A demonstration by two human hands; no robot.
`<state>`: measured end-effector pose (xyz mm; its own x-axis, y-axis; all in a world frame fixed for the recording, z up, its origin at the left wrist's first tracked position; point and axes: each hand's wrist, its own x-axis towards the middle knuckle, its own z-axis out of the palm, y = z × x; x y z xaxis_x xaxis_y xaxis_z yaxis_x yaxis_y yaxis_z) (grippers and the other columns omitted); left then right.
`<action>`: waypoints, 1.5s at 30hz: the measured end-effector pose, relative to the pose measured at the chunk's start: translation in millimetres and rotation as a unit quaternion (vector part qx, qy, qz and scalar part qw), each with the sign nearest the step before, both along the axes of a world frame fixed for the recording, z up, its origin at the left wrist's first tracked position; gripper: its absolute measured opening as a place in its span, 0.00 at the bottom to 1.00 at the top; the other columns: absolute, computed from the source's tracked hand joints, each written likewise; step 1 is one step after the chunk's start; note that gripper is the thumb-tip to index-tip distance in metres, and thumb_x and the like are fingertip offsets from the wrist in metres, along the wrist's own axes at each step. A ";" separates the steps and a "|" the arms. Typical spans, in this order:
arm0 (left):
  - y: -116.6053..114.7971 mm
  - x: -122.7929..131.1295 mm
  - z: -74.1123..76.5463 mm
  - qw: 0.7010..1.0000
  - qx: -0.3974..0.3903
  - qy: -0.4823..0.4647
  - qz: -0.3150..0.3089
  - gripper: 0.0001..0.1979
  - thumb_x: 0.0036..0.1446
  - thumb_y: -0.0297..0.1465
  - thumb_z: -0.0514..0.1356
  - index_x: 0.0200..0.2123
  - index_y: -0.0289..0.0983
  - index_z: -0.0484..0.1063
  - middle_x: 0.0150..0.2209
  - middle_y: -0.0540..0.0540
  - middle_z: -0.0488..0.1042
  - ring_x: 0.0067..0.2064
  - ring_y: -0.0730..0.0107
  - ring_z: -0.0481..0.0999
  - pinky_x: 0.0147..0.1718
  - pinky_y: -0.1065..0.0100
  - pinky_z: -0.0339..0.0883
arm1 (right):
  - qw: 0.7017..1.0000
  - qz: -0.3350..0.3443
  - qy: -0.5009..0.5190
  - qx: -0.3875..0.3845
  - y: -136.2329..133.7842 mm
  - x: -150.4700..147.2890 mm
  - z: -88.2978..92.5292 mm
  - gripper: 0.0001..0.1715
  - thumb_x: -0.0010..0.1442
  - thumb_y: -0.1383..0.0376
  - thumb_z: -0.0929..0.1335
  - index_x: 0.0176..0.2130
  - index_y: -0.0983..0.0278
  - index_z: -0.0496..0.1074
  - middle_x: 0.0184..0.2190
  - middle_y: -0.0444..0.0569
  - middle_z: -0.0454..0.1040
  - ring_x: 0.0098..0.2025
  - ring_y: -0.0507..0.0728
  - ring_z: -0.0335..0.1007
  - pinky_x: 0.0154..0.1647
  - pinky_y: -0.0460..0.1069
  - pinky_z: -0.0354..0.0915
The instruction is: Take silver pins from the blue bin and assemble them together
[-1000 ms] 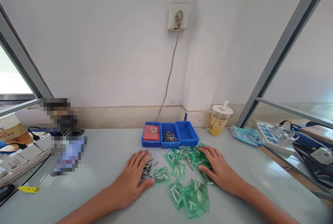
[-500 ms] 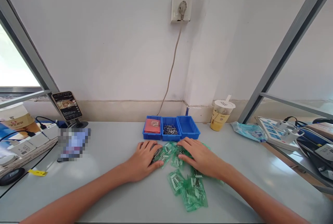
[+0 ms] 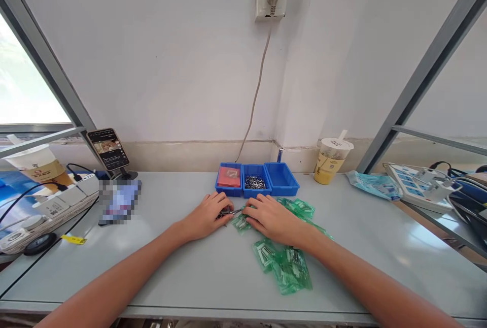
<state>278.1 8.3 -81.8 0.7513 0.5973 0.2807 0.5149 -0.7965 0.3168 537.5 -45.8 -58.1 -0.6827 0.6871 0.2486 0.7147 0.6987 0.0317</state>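
My left hand (image 3: 210,216) rests on the table with its fingers curled round a small dark metal tool (image 3: 225,212), whose thin end points right. The tool's exact kind is too small to tell. Close beside it, my right hand (image 3: 272,218) bends its fingers down near that thin end, over a small green plastic bag (image 3: 241,223) with metal pieces inside. What the right fingertips pinch is hidden. More green bags (image 3: 292,272) of metal parts lie below the right hand, and others (image 3: 300,207) lie behind it.
Behind the hands stand three joined blue bins: one with red packets (image 3: 229,176), one with small metal parts (image 3: 254,182), and a bare one (image 3: 281,178). A drink cup (image 3: 330,161) stands right. A phone (image 3: 108,149) on a stand and a power strip (image 3: 57,208) are left.
My right hand has moved left towards my left hand, uncovering green bags behind it. The metal tool now shows between the hands. The camera view has shifted slightly.
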 end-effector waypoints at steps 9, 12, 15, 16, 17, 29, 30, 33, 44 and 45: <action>-0.1 5.0 -5.9 0.999 -0.024 -0.045 -0.006 0.09 0.73 0.35 0.54 0.40 0.39 0.69 0.42 0.46 0.74 0.44 0.62 0.69 0.46 0.61 0.63 | 0.998 -0.045 0.039 -0.002 21.2 -27.2 -17.9 0.06 0.74 0.64 0.64 0.43 0.63 0.69 0.42 0.49 0.73 0.38 0.57 0.71 0.36 0.50 0.59; -1.3 5.9 -5.4 0.999 -0.022 -0.045 -0.005 0.08 0.73 0.35 0.54 0.41 0.39 0.69 0.42 0.46 0.74 0.44 0.62 0.69 0.46 0.61 0.63 | 0.998 -0.051 0.041 -0.018 22.4 -28.8 -24.5 0.06 0.74 0.67 0.62 0.41 0.62 0.67 0.41 0.49 0.72 0.36 0.57 0.70 0.34 0.50 0.58; -1.6 5.8 -5.6 0.999 -0.019 -0.049 -0.004 0.08 0.73 0.36 0.55 0.43 0.40 0.70 0.42 0.46 0.74 0.45 0.62 0.70 0.47 0.61 0.63 | 0.998 -0.054 0.030 -0.028 21.5 -27.8 -26.1 0.06 0.73 0.70 0.62 0.41 0.63 0.66 0.41 0.49 0.72 0.35 0.57 0.68 0.34 0.50 0.58; -1.5 5.5 -5.9 0.999 -0.017 -0.048 -0.005 0.08 0.73 0.36 0.55 0.44 0.40 0.70 0.43 0.46 0.74 0.45 0.61 0.70 0.47 0.61 0.63 | 0.998 -0.053 0.031 -0.033 20.5 -27.0 -25.6 0.06 0.73 0.71 0.62 0.41 0.63 0.66 0.41 0.50 0.72 0.35 0.57 0.68 0.34 0.50 0.58; -1.4 5.0 -6.1 0.999 -0.015 -0.047 -0.006 0.08 0.73 0.37 0.55 0.45 0.40 0.71 0.43 0.46 0.74 0.45 0.61 0.70 0.47 0.61 0.63 | 0.998 -0.050 0.034 -0.036 19.2 -26.0 -24.5 0.07 0.72 0.72 0.61 0.41 0.63 0.66 0.41 0.50 0.71 0.36 0.57 0.68 0.35 0.50 0.59; -5.4 -0.8 2.5 1.000 0.002 -0.016 -0.019 0.15 0.73 0.43 0.53 0.51 0.43 0.75 0.45 0.44 0.73 0.48 0.60 0.70 0.51 0.59 0.62 | 0.874 -0.063 0.434 -0.207 15.5 -9.0 -7.4 0.16 0.75 0.56 0.58 0.43 0.60 0.68 0.35 0.46 0.70 0.32 0.54 0.64 0.33 0.49 0.62; -6.7 -1.7 4.3 1.000 0.001 -0.013 -0.021 0.16 0.72 0.44 0.54 0.52 0.43 0.75 0.46 0.44 0.72 0.49 0.59 0.70 0.51 0.59 0.62 | 0.839 -0.067 0.481 -0.245 16.4 -9.4 -6.6 0.17 0.74 0.52 0.59 0.43 0.60 0.68 0.33 0.45 0.70 0.29 0.53 0.62 0.30 0.48 0.60; -11.2 -4.1 8.8 1.000 -0.002 -0.002 -0.029 0.21 0.69 0.49 0.57 0.57 0.46 0.73 0.48 0.43 0.71 0.50 0.58 0.70 0.53 0.58 0.62 | 0.760 -0.067 0.566 -0.312 17.7 -10.8 -4.8 0.21 0.68 0.46 0.66 0.44 0.60 0.68 0.34 0.44 0.71 0.27 0.51 0.62 0.27 0.47 0.59; -12.5 -5.3 7.4 0.999 -0.002 0.004 -0.032 0.19 0.73 0.43 0.53 0.63 0.51 0.70 0.52 0.43 0.68 0.51 0.59 0.69 0.56 0.57 0.61 | 0.795 -0.080 0.549 -0.246 20.6 -8.8 -16.0 0.17 0.63 0.50 0.72 0.38 0.59 0.67 0.33 0.43 0.67 0.30 0.53 0.64 0.27 0.47 0.64; -12.2 -5.2 7.2 0.999 0.001 0.006 -0.034 0.19 0.73 0.43 0.53 0.62 0.51 0.71 0.51 0.43 0.68 0.51 0.59 0.69 0.56 0.57 0.61 | 0.794 -0.079 0.549 -0.248 20.6 -8.8 -15.7 0.17 0.62 0.50 0.72 0.37 0.60 0.67 0.33 0.43 0.67 0.30 0.53 0.64 0.27 0.47 0.64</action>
<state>272.8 -3.9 -74.5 0.7927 0.5452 0.2727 0.4639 -0.8297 0.3104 528.8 -25.2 -73.8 -0.1364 0.9419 0.3070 0.2013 0.3298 -0.9223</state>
